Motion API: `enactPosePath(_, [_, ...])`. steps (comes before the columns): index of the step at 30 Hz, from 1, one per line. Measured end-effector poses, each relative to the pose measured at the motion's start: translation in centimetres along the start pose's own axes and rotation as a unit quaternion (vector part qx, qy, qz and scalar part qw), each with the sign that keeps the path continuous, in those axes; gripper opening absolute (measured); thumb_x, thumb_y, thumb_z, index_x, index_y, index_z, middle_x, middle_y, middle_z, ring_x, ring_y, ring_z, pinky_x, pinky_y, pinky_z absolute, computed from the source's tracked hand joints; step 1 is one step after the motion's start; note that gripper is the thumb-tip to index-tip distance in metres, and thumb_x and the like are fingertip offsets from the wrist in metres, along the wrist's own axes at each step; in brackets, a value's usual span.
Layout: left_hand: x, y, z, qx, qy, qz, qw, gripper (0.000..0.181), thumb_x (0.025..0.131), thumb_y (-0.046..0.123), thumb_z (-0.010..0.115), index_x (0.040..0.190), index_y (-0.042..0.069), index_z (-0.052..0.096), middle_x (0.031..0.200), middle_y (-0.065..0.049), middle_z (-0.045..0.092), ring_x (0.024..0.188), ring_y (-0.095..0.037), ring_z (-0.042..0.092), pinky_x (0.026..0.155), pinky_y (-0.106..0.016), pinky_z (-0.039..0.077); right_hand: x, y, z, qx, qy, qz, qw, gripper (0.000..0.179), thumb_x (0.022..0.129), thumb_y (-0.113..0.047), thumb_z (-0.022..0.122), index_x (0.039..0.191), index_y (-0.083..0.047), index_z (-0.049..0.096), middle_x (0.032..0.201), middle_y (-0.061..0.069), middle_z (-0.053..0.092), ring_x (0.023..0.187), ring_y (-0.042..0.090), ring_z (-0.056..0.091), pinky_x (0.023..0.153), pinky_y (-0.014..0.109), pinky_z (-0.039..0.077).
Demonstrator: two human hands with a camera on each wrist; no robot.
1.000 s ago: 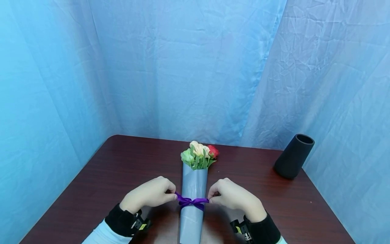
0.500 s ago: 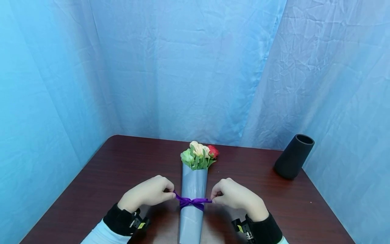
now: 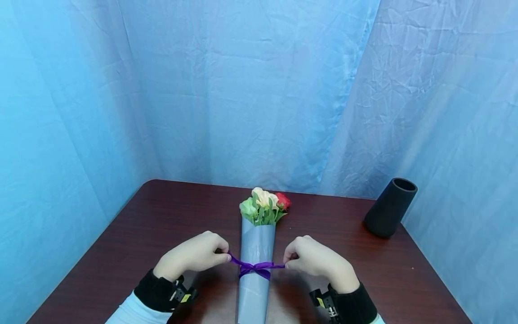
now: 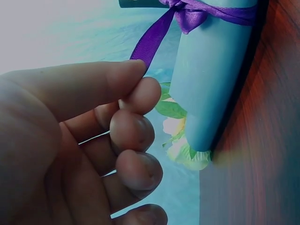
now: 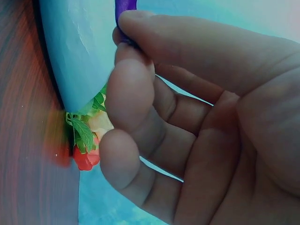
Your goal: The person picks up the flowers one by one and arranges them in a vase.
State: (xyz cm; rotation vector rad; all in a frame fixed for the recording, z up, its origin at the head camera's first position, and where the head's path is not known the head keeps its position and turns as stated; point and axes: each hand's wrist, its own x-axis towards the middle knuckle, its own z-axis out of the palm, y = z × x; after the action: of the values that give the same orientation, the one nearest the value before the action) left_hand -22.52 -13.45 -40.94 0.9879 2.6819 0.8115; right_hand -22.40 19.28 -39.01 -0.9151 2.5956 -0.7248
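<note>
Ribbon [image 3: 256, 268], purple and knotted, circles the blue-wrapped bouquet [image 3: 257, 245] lying at the lower centre of the head view. Left hand [image 3: 193, 257], lower left of centre, pinches one ribbon end; right hand [image 3: 319, 261], lower right of centre, pinches the other. The wrist views show what the head view hides: thumb and forefinger nearly closed on each end, the remaining fingers loosely bent. At its top, the left wrist view includes the knot; the right wrist view catches just a short piece of ribbon. The red flower [image 5: 86, 154] appears lower left in the right wrist view, outside the left one. Counted: two hands, two black wristbands [image 3: 155, 291], one ribbon, one bouquet, one red flower, one green flower [image 3: 248, 207], one black vase [image 3: 389, 209] at the head view's right, one table [image 3: 182, 207]. Cream blooms [image 3: 265, 198] overlap too much to count.
</note>
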Motion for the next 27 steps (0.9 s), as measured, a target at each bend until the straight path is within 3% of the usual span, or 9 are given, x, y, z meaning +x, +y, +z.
enactPosePath(7, [-0.05, -0.37, -0.22, 0.007, 0.000, -0.017, 0.9998, 0.024, 0.098, 0.024, 0.069, 0.075, 0.020, 0.071, 0.057, 0.012, 0.047, 0.053, -0.005, 0.041, 0.050, -0.023, 0.037, -0.24, 0.32, -0.29, -0.005, 0.003, -0.004, 1.0000, 0.019, 0.094, -0.007, 0.072, 0.080, -0.020, 0.075, 0.072, -0.010, 0.065, 0.061, 0.004, 0.051, 0.057, 0.026, 0.047])
enactPosePath(19, [-0.32, -0.69, -0.62, 0.003, 0.001, -0.018, 0.9998, 0.027, 0.099, 0.025, 0.069, 0.072, 0.027, 0.068, 0.057, 0.012, 0.049, 0.053, -0.005, 0.043, 0.051, -0.024, 0.039, -0.51, 0.65, -0.61, -0.009, 0.006, 0.001, 0.9999, 0.021, 0.094, -0.007, 0.072, 0.080, -0.023, 0.074, 0.073, -0.012, 0.064, 0.062, 0.006, 0.053, 0.058, 0.027, 0.047])
enactPosePath(27, [-0.53, -0.85, -0.87, 0.001, -0.001, -0.023, 0.9997, 0.025, 0.099, 0.024, 0.068, 0.074, 0.021, 0.071, 0.058, 0.012, 0.049, 0.054, -0.005, 0.043, 0.051, -0.024, 0.039, -0.76, 0.90, -0.95, -0.013, 0.010, 0.008, 0.9998, 0.020, 0.093, -0.008, 0.072, 0.080, -0.023, 0.074, 0.073, -0.008, 0.066, 0.062, 0.004, 0.052, 0.058, 0.027, 0.047])
